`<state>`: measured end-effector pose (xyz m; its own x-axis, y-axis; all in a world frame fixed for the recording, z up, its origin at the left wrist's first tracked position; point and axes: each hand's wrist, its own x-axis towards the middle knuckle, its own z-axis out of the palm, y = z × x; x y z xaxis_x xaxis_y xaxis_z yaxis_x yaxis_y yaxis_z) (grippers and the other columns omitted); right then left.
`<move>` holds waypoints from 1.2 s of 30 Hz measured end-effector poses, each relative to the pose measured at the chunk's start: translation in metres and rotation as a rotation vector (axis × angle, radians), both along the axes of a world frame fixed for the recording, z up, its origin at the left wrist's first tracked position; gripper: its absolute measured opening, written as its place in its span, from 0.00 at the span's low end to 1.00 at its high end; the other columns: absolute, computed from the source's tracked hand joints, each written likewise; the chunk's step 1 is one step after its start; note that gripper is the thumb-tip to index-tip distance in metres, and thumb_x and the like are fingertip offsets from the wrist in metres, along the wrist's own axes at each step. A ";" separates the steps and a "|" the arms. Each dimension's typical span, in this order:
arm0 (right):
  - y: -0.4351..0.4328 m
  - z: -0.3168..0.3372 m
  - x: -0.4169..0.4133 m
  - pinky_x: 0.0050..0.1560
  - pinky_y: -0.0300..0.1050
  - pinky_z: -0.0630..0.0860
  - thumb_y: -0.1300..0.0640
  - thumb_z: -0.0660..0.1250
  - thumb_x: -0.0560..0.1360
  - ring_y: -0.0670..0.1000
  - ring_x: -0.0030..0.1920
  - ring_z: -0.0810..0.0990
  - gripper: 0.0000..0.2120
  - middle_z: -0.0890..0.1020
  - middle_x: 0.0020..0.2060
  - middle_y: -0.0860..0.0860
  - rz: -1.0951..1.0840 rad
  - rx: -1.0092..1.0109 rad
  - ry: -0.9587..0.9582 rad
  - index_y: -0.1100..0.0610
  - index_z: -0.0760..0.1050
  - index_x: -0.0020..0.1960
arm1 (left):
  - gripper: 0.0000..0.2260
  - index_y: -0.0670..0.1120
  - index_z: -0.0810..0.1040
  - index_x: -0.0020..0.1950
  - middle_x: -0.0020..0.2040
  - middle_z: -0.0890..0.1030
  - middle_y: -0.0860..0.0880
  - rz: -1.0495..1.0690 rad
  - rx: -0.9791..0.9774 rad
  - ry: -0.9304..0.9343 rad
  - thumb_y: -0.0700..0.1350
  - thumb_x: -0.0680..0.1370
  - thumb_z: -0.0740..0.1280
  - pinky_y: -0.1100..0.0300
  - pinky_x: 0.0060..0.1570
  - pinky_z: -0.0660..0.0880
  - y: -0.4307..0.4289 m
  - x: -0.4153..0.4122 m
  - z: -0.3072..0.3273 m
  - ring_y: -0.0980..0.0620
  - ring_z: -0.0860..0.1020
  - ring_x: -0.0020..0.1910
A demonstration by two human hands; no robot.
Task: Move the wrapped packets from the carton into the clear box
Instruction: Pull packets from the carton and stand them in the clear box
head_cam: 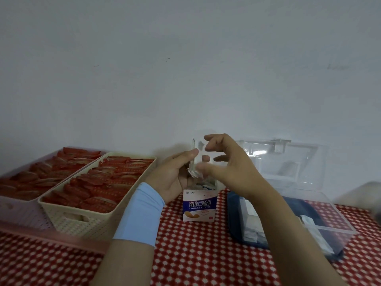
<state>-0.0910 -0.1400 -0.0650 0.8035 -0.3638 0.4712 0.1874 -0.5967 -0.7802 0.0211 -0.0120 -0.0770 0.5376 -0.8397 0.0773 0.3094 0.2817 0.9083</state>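
A small white and blue carton [199, 205] stands open on the checked cloth, with more packets showing in its mouth. Just above it I hold a thin upright stack of wrapped packets [194, 159]. My left hand [175, 176], with a light blue wrist sleeve, grips the stack from the left, thumb on its side. My right hand [228, 162] curls round it from the right, thumb at its lower end and fingertips near its top. The clear box [321, 223] sits to the right with its lid [288, 162] swung open against the wall; a few white packets lie inside.
A cream basket [68, 221] and a pink tray [18, 211], both full of red packets, fill the left side. A dark blue item [235, 223] lies under the clear box. A red and white checked cloth [195, 254] covers the table; a white wall stands close behind.
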 end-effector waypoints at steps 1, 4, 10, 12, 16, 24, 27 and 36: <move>0.002 0.001 -0.002 0.56 0.33 0.72 0.48 0.81 0.63 0.34 0.61 0.74 0.22 0.73 0.65 0.34 0.010 -0.074 0.032 0.45 0.73 0.51 | 0.15 0.39 0.79 0.59 0.48 0.84 0.43 0.015 -0.006 0.018 0.47 0.76 0.67 0.53 0.40 0.83 0.000 0.001 0.000 0.47 0.84 0.41; 0.007 0.000 0.000 0.54 0.24 0.68 0.51 0.84 0.58 0.28 0.62 0.69 0.26 0.70 0.64 0.32 0.041 -0.255 0.061 0.49 0.71 0.47 | 0.15 0.42 0.82 0.55 0.48 0.85 0.44 0.003 0.011 0.015 0.49 0.73 0.69 0.54 0.39 0.82 0.000 0.000 0.000 0.47 0.84 0.40; 0.006 -0.003 0.002 0.51 0.22 0.68 0.54 0.83 0.61 0.30 0.56 0.72 0.22 0.75 0.58 0.39 0.003 -0.308 -0.011 0.54 0.71 0.42 | 0.21 0.34 0.77 0.62 0.53 0.84 0.40 -0.070 0.001 -0.016 0.46 0.73 0.67 0.52 0.42 0.83 0.003 -0.002 -0.001 0.44 0.84 0.46; 0.007 -0.002 0.001 0.51 0.25 0.72 0.55 0.84 0.60 0.29 0.57 0.72 0.23 0.73 0.61 0.37 0.045 -0.273 -0.003 0.54 0.71 0.43 | 0.24 0.32 0.73 0.65 0.55 0.84 0.40 -0.080 0.026 -0.040 0.45 0.74 0.68 0.51 0.44 0.83 0.004 -0.001 -0.002 0.43 0.84 0.48; 0.008 -0.003 0.002 0.48 0.28 0.74 0.54 0.84 0.61 0.38 0.56 0.76 0.23 0.77 0.55 0.42 0.040 -0.267 -0.014 0.55 0.69 0.42 | 0.19 0.34 0.75 0.62 0.50 0.85 0.42 -0.094 0.036 -0.060 0.44 0.75 0.67 0.54 0.41 0.82 0.004 -0.002 -0.001 0.46 0.84 0.44; 0.000 0.002 -0.004 0.50 0.42 0.80 0.49 0.77 0.68 0.47 0.53 0.81 0.18 0.80 0.53 0.49 0.225 0.066 0.116 0.51 0.73 0.53 | 0.23 0.30 0.73 0.64 0.51 0.83 0.38 -0.075 0.099 -0.141 0.44 0.75 0.68 0.50 0.46 0.82 0.007 -0.002 -0.001 0.44 0.84 0.46; -0.005 0.005 -0.006 0.53 0.43 0.79 0.58 0.68 0.78 0.49 0.51 0.82 0.20 0.79 0.52 0.55 0.216 0.241 0.095 0.50 0.70 0.68 | 0.22 0.32 0.71 0.65 0.49 0.85 0.41 -0.148 0.106 -0.150 0.42 0.75 0.65 0.55 0.39 0.83 0.013 0.000 -0.003 0.45 0.85 0.41; -0.012 0.012 -0.017 0.47 0.40 0.79 0.63 0.69 0.78 0.49 0.43 0.84 0.04 0.86 0.41 0.51 0.216 0.201 0.218 0.59 0.82 0.48 | 0.17 0.35 0.71 0.62 0.49 0.85 0.44 -0.295 0.197 -0.266 0.42 0.75 0.64 0.56 0.41 0.82 0.017 -0.002 0.002 0.47 0.85 0.41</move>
<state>-0.1079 -0.1522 -0.0533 0.9455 -0.2429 0.2167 0.1086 -0.3922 -0.9134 0.0192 0.0054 -0.0747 0.2558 -0.9667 0.0033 0.0989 0.0296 0.9947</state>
